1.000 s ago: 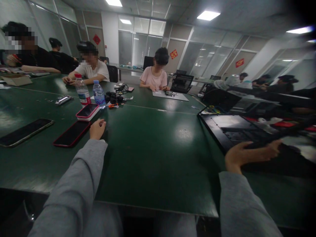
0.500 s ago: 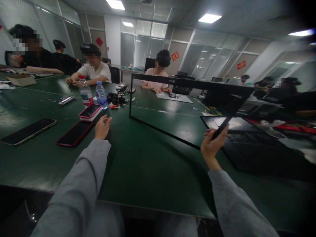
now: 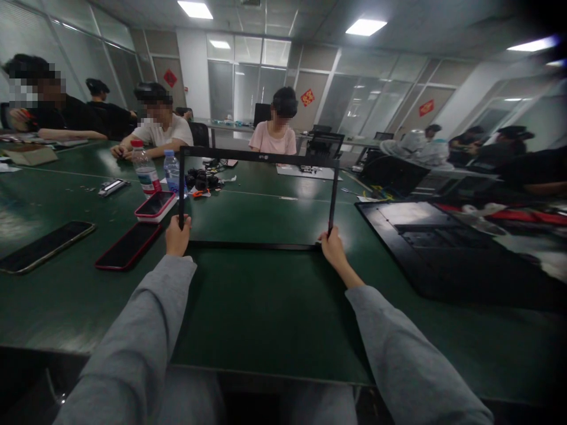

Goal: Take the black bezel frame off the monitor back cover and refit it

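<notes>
A thin black screen bezel (image 3: pixel 250 244), an open rectangular frame with a small light mark on its top bar, stands upright above the green table (image 3: pixel 266 319). My left hand (image 3: pixel 178 237) is closed round its left side near the lower corner. On the right side, also low down, my right hand (image 3: pixel 334 245) grips it. Through the opening I see the tabletop and a person opposite. Just left of my left hand lie a red-edged phone (image 3: pixel 128 245) and a pink-and-white phone-like device (image 3: pixel 155 205).
A large black panel (image 3: pixel 425 254) lies at the right. Another phone (image 3: pixel 46 247) is at the left. Behind stand a red-capped bottle (image 3: pixel 145 171) and a blue-capped bottle (image 3: pixel 172 168), beside black cables (image 3: pixel 204 180). Several people sit around the room.
My left hand has closed on the bezel's left side. The bezel has swung from a slant to face me squarely, moving left. My right hand has moved left with it.
</notes>
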A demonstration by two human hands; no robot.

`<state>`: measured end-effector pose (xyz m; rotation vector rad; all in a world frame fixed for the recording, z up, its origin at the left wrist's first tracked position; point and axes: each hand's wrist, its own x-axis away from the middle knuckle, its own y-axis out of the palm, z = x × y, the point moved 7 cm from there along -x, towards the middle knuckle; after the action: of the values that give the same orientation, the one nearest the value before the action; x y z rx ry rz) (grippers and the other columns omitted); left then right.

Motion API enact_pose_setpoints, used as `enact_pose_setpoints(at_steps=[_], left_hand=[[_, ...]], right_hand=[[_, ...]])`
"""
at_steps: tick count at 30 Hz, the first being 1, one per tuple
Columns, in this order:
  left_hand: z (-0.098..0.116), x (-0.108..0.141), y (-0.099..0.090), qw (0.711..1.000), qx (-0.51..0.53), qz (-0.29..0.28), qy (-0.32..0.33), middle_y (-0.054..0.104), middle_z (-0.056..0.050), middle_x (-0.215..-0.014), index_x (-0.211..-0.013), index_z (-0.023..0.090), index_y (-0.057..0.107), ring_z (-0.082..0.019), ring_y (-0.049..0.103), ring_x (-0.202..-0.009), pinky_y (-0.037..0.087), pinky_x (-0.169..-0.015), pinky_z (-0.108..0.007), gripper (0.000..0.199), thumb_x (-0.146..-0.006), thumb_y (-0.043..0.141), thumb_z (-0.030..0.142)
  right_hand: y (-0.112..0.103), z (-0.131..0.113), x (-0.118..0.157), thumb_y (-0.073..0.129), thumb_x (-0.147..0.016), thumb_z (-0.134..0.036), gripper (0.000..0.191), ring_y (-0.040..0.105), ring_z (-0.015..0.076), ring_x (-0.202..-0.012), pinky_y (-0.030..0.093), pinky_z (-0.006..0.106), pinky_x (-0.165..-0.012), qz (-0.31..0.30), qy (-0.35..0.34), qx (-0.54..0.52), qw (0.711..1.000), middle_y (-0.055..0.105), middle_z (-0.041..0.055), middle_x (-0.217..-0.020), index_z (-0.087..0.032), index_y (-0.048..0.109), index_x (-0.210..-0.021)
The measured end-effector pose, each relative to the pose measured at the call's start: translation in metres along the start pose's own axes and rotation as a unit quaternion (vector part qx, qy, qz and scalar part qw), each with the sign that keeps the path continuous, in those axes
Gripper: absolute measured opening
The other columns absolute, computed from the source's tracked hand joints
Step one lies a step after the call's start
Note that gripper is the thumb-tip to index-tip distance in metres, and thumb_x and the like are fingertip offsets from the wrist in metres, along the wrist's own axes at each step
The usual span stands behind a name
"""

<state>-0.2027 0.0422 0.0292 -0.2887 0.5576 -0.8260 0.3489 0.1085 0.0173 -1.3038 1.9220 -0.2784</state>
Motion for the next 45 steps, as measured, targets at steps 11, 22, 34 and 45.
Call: enact_pose_setpoints(at_steps=[11, 22, 34, 45], left_hand=[[-0.002, 0.010, -0.002, 0.966, -0.257, -0.043, -0.004, 0.074, -0.018, -0.103, -0.101, 0.022, 0.079, -0.036, 0.068, -0.099, 0.052, -0.085, -0.047, 0.042, -0.087, 0.056, 0.054], [-0.009, 0.005, 0.007, 0.951, -0.302, -0.062, 0.016, 0.069, -0.018, -0.116, -0.109, 0.023, 0.078, -0.035, 0.066, -0.104, 0.054, -0.086, -0.046, 0.041, -0.087, 0.057, 0.049], [0.031, 0.017, -0.007, 0.972, -0.215, 0.037, 0.080, 0.060, -0.016, -0.129, -0.123, 0.020, 0.066, -0.031, 0.065, -0.108, 0.051, -0.093, -0.043, 0.042, -0.094, 0.049, 0.045], [0.048, 0.022, -0.015, 0.979, -0.136, 0.081, 0.126, 0.071, -0.013, -0.115, -0.146, 0.015, 0.038, -0.026, 0.070, -0.102, 0.050, -0.091, -0.037, 0.053, -0.103, 0.033, 0.045]], right_hand=[[0.017, 0.040, -0.019, 0.055, -0.080, -0.033, 0.040, 0.061, 0.0262, -0.099, 0.049, 0.048, -0.097, -0.013, 0.008, 0.010, 1.000, 0.069, 0.0129, -0.103, -0.015, 0.068, -0.113], [0.017, 0.037, -0.019, 0.058, -0.080, -0.035, 0.034, 0.060, 0.0318, -0.100, 0.045, 0.053, -0.100, -0.014, 0.003, 0.096, 0.995, 0.068, 0.0154, -0.091, -0.014, 0.074, -0.100], [-0.005, 0.010, -0.013, 0.044, -0.089, -0.032, 0.039, 0.059, 0.0277, -0.107, 0.047, 0.048, -0.099, 0.071, -0.014, 0.044, 0.996, 0.065, 0.0163, -0.109, -0.015, 0.064, -0.117], [-0.027, -0.005, -0.006, 0.033, -0.101, -0.050, 0.043, 0.069, 0.0218, -0.091, 0.053, 0.040, -0.086, 0.176, -0.022, -0.055, 0.983, 0.068, 0.0092, -0.099, -0.019, 0.043, -0.128]])
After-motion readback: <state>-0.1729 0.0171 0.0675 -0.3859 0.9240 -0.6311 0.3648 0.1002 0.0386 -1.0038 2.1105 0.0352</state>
